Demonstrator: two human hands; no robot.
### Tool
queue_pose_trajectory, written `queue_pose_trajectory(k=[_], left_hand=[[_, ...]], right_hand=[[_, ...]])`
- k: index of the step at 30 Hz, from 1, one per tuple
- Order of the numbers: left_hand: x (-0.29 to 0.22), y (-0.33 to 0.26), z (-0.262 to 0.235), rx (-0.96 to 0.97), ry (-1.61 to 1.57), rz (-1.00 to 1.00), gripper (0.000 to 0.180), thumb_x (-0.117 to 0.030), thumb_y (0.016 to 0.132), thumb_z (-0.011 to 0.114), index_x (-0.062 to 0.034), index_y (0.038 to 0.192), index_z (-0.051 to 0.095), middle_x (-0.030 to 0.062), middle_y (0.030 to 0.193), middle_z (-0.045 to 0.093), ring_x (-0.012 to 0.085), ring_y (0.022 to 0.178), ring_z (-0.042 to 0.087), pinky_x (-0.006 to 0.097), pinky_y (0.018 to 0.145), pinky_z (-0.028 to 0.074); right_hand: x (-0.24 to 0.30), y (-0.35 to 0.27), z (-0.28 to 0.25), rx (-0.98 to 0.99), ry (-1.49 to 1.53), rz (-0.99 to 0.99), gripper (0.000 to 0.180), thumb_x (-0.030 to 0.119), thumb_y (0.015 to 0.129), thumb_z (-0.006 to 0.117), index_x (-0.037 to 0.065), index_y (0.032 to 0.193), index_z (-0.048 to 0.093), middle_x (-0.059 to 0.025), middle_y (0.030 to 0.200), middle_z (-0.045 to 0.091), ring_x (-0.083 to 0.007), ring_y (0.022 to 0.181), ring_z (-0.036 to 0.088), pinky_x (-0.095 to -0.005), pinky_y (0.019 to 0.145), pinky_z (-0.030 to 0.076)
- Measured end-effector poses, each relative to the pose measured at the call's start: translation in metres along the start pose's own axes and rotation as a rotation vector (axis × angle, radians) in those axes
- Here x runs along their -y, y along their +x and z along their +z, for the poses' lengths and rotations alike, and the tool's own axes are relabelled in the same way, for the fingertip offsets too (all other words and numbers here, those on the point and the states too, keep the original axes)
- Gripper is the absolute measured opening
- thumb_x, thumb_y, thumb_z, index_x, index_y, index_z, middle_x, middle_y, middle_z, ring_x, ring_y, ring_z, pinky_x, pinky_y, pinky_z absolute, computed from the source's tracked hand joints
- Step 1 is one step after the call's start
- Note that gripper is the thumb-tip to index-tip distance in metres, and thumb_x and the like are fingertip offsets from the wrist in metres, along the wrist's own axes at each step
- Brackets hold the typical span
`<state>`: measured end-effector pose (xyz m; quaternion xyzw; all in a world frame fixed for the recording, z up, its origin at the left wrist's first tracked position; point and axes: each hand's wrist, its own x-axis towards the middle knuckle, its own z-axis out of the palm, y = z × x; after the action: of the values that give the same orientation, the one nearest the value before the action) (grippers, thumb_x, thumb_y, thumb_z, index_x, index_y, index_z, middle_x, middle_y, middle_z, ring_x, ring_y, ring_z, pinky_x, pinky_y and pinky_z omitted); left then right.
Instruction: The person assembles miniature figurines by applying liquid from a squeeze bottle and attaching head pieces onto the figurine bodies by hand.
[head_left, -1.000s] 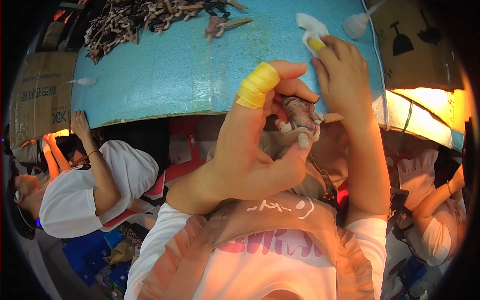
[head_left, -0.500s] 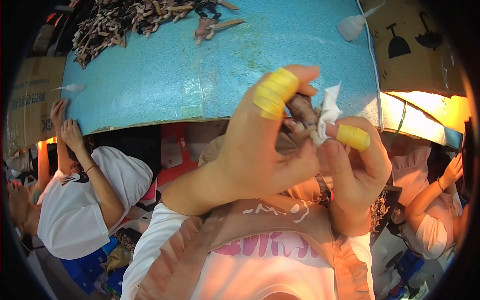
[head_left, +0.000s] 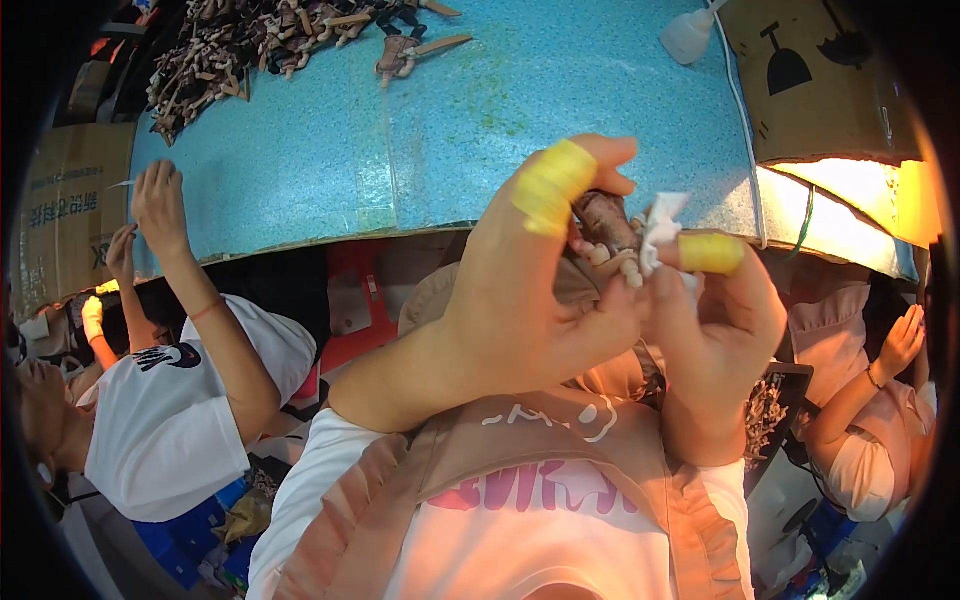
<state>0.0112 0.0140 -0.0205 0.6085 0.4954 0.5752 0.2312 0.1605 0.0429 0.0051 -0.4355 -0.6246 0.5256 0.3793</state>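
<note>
Left hand point(head_left: 525, 295): fingers curled, gripping 1 figurine point(head_left: 610, 222) by the near edge of the blue tabletop point(head_left: 300, 150)
Right hand point(head_left: 735, 325): fingertips pinch white tissue point(head_left: 660, 235) against it
Far side: figurine pile point(head_left: 230, 60) left, white squeeze bottle point(head_left: 690, 40) right

Feed on my end is mostly table: a long speckled blue top point(head_left: 300, 150) across the far side, with a taped seam point(head_left: 388, 190) and a near edge that looks curved through this fisheye. There's a brown cardboard box point(head_left: 70, 215) at the left end and more cardboard point(head_left: 840, 110) with dark pictograms on the right, plus a white cable point(head_left: 741, 130) running along that side. I've got red furniture point(head_left: 375, 328) below the near edge, blue bins point(head_left: 180, 545) near left, and a warm orange glow point(head_left: 917, 205) far right. Floor point(head_left: 770, 520) seems grey, but those corners are murky.
</note>
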Motion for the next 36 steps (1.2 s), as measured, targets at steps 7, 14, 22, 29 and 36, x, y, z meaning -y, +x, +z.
queue_pose_trajectory(k=[7, 14, 22, 29, 36], left_hand=[[-0.007, 0.006, -0.003, 0.107, -0.428, -0.250, 0.061, 0.004, 0.074, 0.050, -0.0005, 0.129, 0.024, 0.0156, 0.106, 0.049, 0.0124, 0.086, 0.049, 0.023, 0.078, 0.039], [-0.007, 0.002, -0.010, 0.135, -0.277, -0.232, 0.059, 0.006, 0.074, 0.050, -0.0016, 0.128, 0.026, 0.0138, 0.106, 0.048, 0.0118, 0.085, 0.049, 0.025, 0.078, 0.040], [0.011, 0.023, -0.041, 0.075, -0.020, -0.298, 0.049, 0.003, 0.075, 0.053, -0.0034, 0.121, 0.036, 0.0084, 0.098, 0.051, 0.0107, 0.084, 0.050, 0.023, 0.073, 0.041], [0.059, 0.138, -0.093, 0.082, 0.504, -0.433, 0.044, -0.028, 0.077, 0.063, 0.0015, 0.106, 0.049, 0.0067, 0.076, 0.058, 0.0112, 0.068, 0.055, 0.026, 0.060, 0.044], [0.037, 0.249, -0.110, -0.451, 0.143, -0.174, 0.066, -0.038, 0.081, 0.059, -0.0048, 0.125, 0.024, 0.0166, 0.109, 0.047, 0.0264, 0.091, 0.056, 0.039, 0.075, 0.043]], right_hand=[[-0.005, -0.004, -0.011, -0.108, 0.104, -0.286, 0.014, -0.006, 0.073, 0.058, -0.004, 0.086, 0.057, -0.0104, 0.082, 0.060, -0.0099, 0.072, 0.054, -0.0212, 0.063, 0.042], [-0.007, 0.007, 0.003, -0.117, 0.083, -0.336, 0.013, -0.007, 0.073, 0.061, -0.004, 0.084, 0.056, -0.0081, 0.079, 0.060, -0.0094, 0.067, 0.055, -0.0205, 0.057, 0.044], [-0.026, 0.087, -0.009, 0.013, -0.586, -0.578, 0.023, 0.005, 0.077, 0.054, 0.000, 0.100, 0.056, -0.0183, 0.105, 0.054, -0.0338, 0.094, 0.052, -0.0356, 0.081, 0.041], [-0.041, 0.088, -0.003, -0.160, -0.477, -0.570, 0.020, 0.010, 0.081, 0.054, -0.002, 0.097, 0.055, -0.0180, 0.101, 0.053, -0.0334, 0.093, 0.051, -0.0369, 0.083, 0.040], [-0.055, 0.088, -0.005, -0.303, -0.556, -0.557, 0.029, 0.013, 0.080, 0.057, 0.001, 0.105, 0.055, -0.0222, 0.121, 0.039, -0.0355, 0.112, 0.039, -0.0412, 0.092, 0.032]])
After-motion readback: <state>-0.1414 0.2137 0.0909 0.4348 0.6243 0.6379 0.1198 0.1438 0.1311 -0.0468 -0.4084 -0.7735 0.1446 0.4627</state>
